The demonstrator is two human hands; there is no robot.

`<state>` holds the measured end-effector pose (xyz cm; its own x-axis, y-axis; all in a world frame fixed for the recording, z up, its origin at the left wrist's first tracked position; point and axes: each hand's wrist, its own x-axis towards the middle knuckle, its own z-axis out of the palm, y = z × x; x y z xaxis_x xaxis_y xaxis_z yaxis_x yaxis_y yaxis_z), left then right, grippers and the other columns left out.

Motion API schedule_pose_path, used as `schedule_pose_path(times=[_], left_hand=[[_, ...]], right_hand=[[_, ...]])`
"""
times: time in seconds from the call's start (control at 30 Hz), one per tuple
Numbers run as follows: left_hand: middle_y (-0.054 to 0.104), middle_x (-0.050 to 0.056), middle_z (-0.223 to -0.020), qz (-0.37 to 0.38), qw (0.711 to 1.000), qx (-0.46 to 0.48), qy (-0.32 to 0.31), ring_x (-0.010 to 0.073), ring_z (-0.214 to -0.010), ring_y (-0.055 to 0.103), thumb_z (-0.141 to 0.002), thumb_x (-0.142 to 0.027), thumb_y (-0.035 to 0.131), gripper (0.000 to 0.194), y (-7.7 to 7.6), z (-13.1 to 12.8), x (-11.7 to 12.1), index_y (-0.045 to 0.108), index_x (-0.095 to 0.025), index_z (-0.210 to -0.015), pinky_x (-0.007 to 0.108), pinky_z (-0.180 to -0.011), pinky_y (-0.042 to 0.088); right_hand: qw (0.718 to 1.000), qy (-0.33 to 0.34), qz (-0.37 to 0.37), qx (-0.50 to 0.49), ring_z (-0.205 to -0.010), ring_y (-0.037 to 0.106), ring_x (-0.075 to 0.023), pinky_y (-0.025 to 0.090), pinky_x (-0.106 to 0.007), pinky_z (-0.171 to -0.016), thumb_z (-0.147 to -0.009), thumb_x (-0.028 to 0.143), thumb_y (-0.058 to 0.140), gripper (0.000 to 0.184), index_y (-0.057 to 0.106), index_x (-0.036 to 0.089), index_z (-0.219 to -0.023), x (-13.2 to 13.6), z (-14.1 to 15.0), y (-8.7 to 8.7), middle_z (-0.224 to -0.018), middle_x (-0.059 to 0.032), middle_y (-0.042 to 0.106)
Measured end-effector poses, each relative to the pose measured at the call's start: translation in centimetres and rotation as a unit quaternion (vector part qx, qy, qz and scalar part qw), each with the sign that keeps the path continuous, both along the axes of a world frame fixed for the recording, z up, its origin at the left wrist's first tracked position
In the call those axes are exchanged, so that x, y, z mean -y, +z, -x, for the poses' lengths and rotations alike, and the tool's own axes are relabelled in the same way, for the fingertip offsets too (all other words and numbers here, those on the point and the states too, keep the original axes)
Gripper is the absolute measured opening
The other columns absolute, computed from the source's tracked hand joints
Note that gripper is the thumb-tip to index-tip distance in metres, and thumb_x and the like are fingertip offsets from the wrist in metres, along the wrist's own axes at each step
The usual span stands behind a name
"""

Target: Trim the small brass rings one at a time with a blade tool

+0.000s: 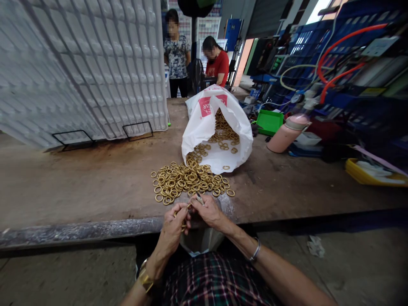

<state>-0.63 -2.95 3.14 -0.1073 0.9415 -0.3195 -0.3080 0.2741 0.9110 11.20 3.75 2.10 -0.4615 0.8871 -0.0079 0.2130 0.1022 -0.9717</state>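
My left hand (175, 223) is closed, pinching brass-coloured rings (184, 225) between thumb and fingers at the table's front edge. My right hand (208, 211) meets it there, its fingers wrapped round a small pale tool (200, 199) with a dark end; the exact kind does not show. Just beyond both hands lies a heap of loose brass-coloured rings (188, 180). Behind the heap, a white plastic sack (204, 131) with red print lies on its side, its mouth towards me, with more rings inside. Below my hands, partly hidden, is a pale bag or container (204, 242).
White ribbed panels (111, 63) stand on the left of the wooden table (111, 182) beside black wire stands (138, 129). A pink spray bottle (283, 136), a green tray (269, 121) and a yellow tray (372, 173) are on the right. Two people (219, 63) are beyond the table.
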Motion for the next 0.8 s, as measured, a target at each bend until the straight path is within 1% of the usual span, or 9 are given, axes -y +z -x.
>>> schedule_pose_path(times=[0.1,0.17,0.23,0.27,0.3,0.4,0.5,0.63,0.8], left_hand=[[0.049,-0.004,-0.057,-0.006,1.0,-0.007,-0.006,0.0058,-0.044,0.044,-0.074,-0.043,0.058,0.029,0.1,0.0,0.0,0.054,-0.015,-0.076,0.016,-0.037,0.034],[0.048,-0.005,-0.056,-0.009,1.0,-0.005,-0.004,0.0057,-0.044,0.044,-0.075,-0.043,0.057,0.029,0.0,0.0,0.0,0.053,-0.015,-0.076,0.016,-0.037,0.034],[0.047,-0.005,-0.055,-0.007,1.0,-0.007,0.005,0.0058,-0.043,0.044,-0.074,-0.044,0.058,0.029,0.0,-0.1,0.0,0.053,-0.015,-0.077,0.016,-0.037,0.033],[0.047,-0.005,-0.054,-0.006,1.0,-0.01,0.01,0.006,-0.043,0.044,-0.074,-0.044,0.058,0.03,0.0,-0.1,0.0,0.053,-0.015,-0.078,0.016,-0.037,0.033],[0.047,-0.005,-0.054,-0.004,1.0,-0.014,0.015,0.0061,-0.043,0.044,-0.074,-0.044,0.058,0.03,-0.1,-0.1,0.0,0.053,-0.015,-0.078,0.016,-0.037,0.034],[0.048,-0.005,-0.056,0.002,0.999,-0.033,0.024,0.0063,-0.044,0.045,-0.073,-0.045,0.058,0.031,-0.1,-0.2,-0.1,0.052,-0.015,-0.077,0.016,-0.037,0.034],[0.049,-0.005,-0.056,-0.001,0.998,-0.05,0.029,0.0062,-0.043,0.045,-0.073,-0.045,0.057,0.03,-0.2,-0.3,-0.1,0.052,-0.016,-0.076,0.016,-0.037,0.035],[0.05,-0.005,-0.057,-0.01,0.997,-0.071,0.026,0.0068,-0.044,0.045,-0.074,-0.045,0.056,0.029,-0.4,-0.2,-0.1,0.051,-0.017,-0.074,0.016,-0.038,0.035],[0.049,-0.006,-0.052,-0.015,0.995,-0.097,0.026,0.007,-0.042,0.044,-0.074,-0.046,0.055,0.029,-0.1,0.0,0.1,0.05,-0.017,-0.071,0.017,-0.039,0.034]], right_hand=[[1.0,0.005,-0.006,0.006,-0.055,0.048,-0.0101,0.037,-0.021,-0.055,-0.081,0.033,0.042,0.024,0.052,0.017,-0.065,0.0,0.0,0.1,-0.058,0.0019,0.051],[1.0,-0.006,-0.005,0.024,-0.055,0.049,-0.0105,0.038,-0.021,-0.055,-0.082,0.031,0.04,0.022,0.055,0.017,-0.072,0.0,-0.1,0.1,-0.059,0.0019,0.052],[0.997,-0.023,-0.028,0.069,-0.055,0.051,-0.011,0.037,-0.021,-0.055,-0.083,0.026,0.039,0.02,0.056,0.018,-0.082,0.0,-0.3,0.1,-0.06,0.0015,0.054],[0.993,-0.027,-0.056,0.103,-0.056,0.051,-0.0114,0.037,-0.021,-0.056,-0.082,0.023,0.038,0.019,0.056,0.018,-0.084,0.0,-0.4,0.0,-0.062,0.001,0.056],[0.986,-0.021,-0.089,0.139,-0.058,0.052,-0.0118,0.036,-0.021,-0.056,-0.081,0.02,0.038,0.018,0.056,0.019,-0.085,0.1,-0.6,-0.1,-0.063,0.0004,0.057],[0.955,0.037,-0.181,0.23,-0.062,0.053,-0.0124,0.033,-0.021,-0.058,-0.076,0.012,0.04,0.018,0.056,0.02,-0.082,0.6,-0.9,-0.6,-0.067,-0.0009,0.059],[0.93,0.067,-0.223,0.285,-0.063,0.053,-0.0125,0.031,-0.021,-0.057,-0.073,0.01,0.042,0.017,0.054,0.019,-0.081,1.0,-0.9,-1.2,-0.069,-0.0018,0.061],[0.909,0.077,-0.242,0.331,-0.065,0.055,-0.0131,0.029,-0.022,-0.056,-0.072,0.01,0.043,0.018,0.054,0.018,-0.084,1.0,-0.7,-1.2,-0.073,-0.0034,0.064],[0.898,0.104,-0.219,0.367,-0.066,0.057,-0.0138,0.029,-0.023,-0.055,-0.072,0.01,0.042,0.022,0.055,0.018,-0.087,0.9,-0.5,0.1,-0.077,-0.0049,0.065]])
